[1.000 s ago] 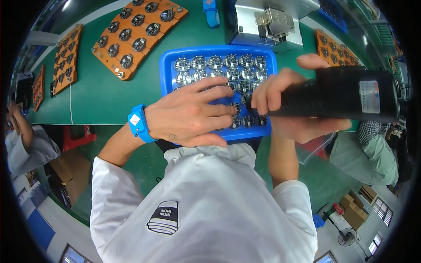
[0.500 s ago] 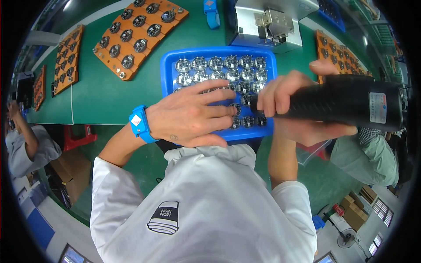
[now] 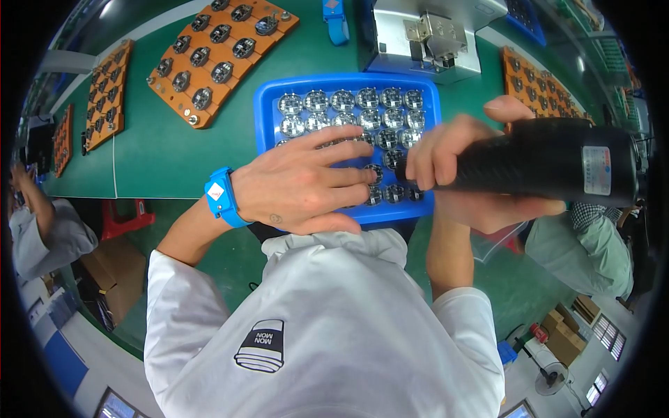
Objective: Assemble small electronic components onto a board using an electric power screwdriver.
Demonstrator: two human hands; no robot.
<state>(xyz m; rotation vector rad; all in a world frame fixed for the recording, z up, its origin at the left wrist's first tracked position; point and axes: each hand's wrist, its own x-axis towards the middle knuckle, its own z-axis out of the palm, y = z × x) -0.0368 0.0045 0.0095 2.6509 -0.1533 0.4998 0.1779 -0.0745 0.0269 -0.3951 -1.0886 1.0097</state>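
Observation:
A blue tray (image 3: 262,108) lies on the green table in front of me, filled with rows of round, clear-cased electronic parts (image 3: 343,101). My left hand (image 3: 306,181), with a blue strap round its wrist, rests palm down over the tray's near left part. Its fingers are stretched out and the tips touch or nearly touch a part (image 3: 374,173). The fingers of my right hand (image 3: 453,164) wrap round a thick black tool (image 3: 543,159) that looks like an electric screwdriver. Its narrow end points left, over the tray's right side; my fingers partly hide that end.
Orange boards (image 3: 224,52) of round parts stand at the far left, and another orange board (image 3: 536,87) at the far right. Behind the tray is a metal machine (image 3: 425,42), with a blue strap (image 3: 336,24) beside it. Other people sit on both sides.
My right hand and the black tool have shifted very slightly left. My left hand and the tray have stayed in place.

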